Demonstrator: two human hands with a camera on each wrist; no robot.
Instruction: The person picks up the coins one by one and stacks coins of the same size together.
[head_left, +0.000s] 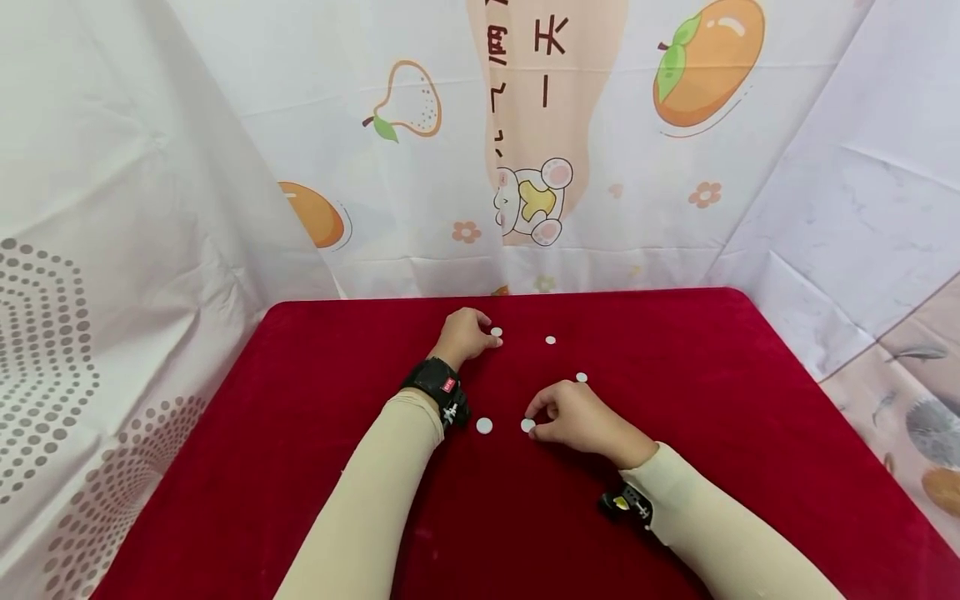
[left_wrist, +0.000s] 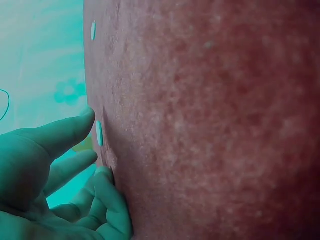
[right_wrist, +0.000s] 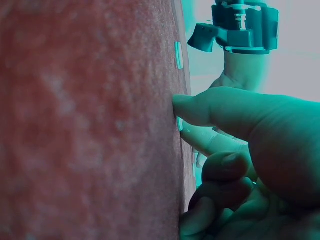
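Observation:
Several small white discs lie on the red cloth. My left hand is at the far side, its thumb and forefinger spread around a far disc. In the left wrist view, that disc lies flat on the cloth with gaps to the thumb and forefinger. Nearer to me, my right hand pinches another disc by its edges, thumb on the near side. The right wrist view shows that disc between thumb and forefinger, partly hidden by the thumb; its other fingers are curled.
One disc lies left of the right hand's disc. Another disc lies just beyond the right hand, and one more disc farther back. The red-covered table meets a printed curtain behind and at both sides.

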